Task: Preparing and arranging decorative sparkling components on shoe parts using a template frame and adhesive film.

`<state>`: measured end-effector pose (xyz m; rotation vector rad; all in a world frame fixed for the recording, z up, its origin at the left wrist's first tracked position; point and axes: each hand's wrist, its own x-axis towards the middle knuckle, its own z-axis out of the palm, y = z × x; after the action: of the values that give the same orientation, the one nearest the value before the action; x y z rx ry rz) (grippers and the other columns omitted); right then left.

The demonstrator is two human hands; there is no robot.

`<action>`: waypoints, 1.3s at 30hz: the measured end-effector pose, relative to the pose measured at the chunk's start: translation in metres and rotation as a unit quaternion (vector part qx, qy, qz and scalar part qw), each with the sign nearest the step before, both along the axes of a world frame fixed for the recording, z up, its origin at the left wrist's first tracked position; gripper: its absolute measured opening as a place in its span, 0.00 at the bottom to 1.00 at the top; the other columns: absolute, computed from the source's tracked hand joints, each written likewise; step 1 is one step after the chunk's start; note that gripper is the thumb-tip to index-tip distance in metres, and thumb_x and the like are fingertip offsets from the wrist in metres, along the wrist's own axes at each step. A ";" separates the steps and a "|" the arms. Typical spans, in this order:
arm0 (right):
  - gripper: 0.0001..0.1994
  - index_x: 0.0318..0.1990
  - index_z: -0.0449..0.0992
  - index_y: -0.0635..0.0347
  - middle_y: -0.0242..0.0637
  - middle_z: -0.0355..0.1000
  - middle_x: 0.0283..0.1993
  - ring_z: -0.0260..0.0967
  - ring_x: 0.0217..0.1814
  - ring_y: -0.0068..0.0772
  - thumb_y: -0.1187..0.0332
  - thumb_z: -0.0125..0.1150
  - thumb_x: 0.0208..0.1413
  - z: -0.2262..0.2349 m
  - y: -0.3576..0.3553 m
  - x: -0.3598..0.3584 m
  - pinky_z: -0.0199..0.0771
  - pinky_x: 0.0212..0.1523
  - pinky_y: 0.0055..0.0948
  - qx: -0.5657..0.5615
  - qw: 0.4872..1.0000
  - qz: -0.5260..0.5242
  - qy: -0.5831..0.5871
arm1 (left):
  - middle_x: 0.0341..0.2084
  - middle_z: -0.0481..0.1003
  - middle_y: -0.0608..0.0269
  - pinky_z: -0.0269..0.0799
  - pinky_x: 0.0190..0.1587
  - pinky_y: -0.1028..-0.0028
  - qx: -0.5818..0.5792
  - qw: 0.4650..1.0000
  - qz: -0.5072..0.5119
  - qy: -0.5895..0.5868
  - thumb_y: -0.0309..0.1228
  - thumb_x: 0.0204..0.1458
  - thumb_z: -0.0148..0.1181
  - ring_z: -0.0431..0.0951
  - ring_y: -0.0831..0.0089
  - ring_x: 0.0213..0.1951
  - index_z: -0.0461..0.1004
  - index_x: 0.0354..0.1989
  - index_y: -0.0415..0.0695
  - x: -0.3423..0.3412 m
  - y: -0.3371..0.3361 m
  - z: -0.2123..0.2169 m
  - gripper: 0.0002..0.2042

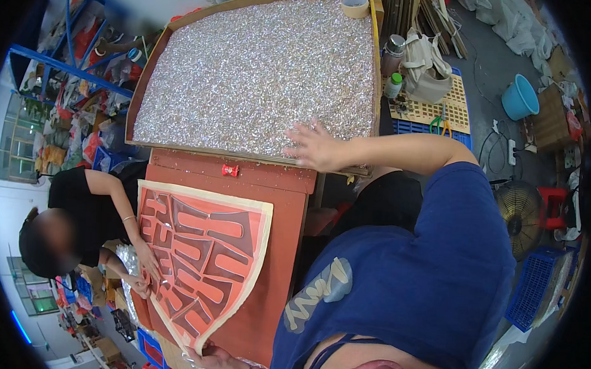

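Observation:
My right hand [317,147] rests with fingers spread on the near edge of a shallow tray [244,153], over a thick layer of silvery, glittering chips [260,73]. At the lower edge, my left hand [216,362] pinches the bottom corner of a fan-shaped sheet [266,229]. That sheet is orange-red with brown cut-out shapes and a pale taped border. It lies on a reddish-brown board [283,249]. Across from me a co-worker's hands [142,273] press on the sheet's left edge.
A tape roll [355,6] sits in the tray's far right corner. A small red object [230,170] lies between tray and sheet. To the right are a green-capped bottle [392,86], a flask [394,48], a cloth bag [429,72], scissors [443,118], a fan [518,212] and a blue bucket [520,97].

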<state>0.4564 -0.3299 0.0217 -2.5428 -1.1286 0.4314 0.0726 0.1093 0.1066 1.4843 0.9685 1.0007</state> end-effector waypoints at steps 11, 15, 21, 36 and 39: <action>0.28 0.63 0.56 0.62 0.54 0.49 0.67 0.45 0.69 0.55 0.53 0.43 0.61 0.011 -0.039 -0.023 0.50 0.63 0.58 -0.081 0.969 -0.227 -0.045 | 0.18 0.70 0.66 0.59 0.21 0.79 -0.094 0.976 0.058 -0.186 0.35 0.52 0.52 0.67 0.77 0.19 0.74 0.31 0.41 0.046 -0.040 0.011 0.10; 0.20 0.51 0.69 0.68 0.58 0.63 0.55 0.65 0.54 0.53 0.62 0.52 0.56 0.012 -0.038 -0.004 0.63 0.56 0.48 0.051 0.978 -0.145 -0.138 | 0.20 0.71 0.65 0.62 0.18 0.81 0.032 0.989 0.035 -0.139 0.30 0.50 0.53 0.68 0.78 0.17 0.75 0.32 0.38 0.052 -0.037 0.008 0.09; 0.14 0.38 0.76 0.65 0.49 0.72 0.40 0.66 0.47 0.53 0.65 0.52 0.49 0.030 -0.107 0.082 0.63 0.51 0.49 -0.214 0.892 -0.235 -0.321 | 0.17 0.72 0.64 0.62 0.14 0.79 0.014 0.988 0.145 -0.056 0.28 0.52 0.55 0.68 0.77 0.13 0.74 0.30 0.37 0.022 -0.025 -0.008 0.07; 0.23 0.54 0.68 0.66 0.60 0.67 0.51 0.61 0.55 0.60 0.55 0.43 0.61 -0.061 -0.168 0.185 0.62 0.54 0.50 -0.112 0.940 -0.200 -0.254 | 0.20 0.76 0.54 0.68 0.12 0.79 -0.196 0.942 0.273 0.026 0.38 0.56 0.54 0.76 0.72 0.15 0.73 0.32 0.32 -0.057 -0.077 -0.110 0.17; 0.22 0.51 0.70 0.70 0.61 0.69 0.48 0.63 0.53 0.61 0.58 0.43 0.62 -0.035 -0.134 0.161 0.61 0.55 0.51 -0.120 0.951 -0.228 -0.170 | 0.22 0.76 0.52 0.69 0.12 0.79 -0.243 0.934 0.259 0.043 0.37 0.56 0.54 0.77 0.69 0.16 0.72 0.34 0.31 -0.061 -0.071 -0.111 0.17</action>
<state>0.6172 -0.4644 -0.0135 -3.0601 -0.5688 0.0080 0.0119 0.0383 -0.0047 0.8768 1.5925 0.9638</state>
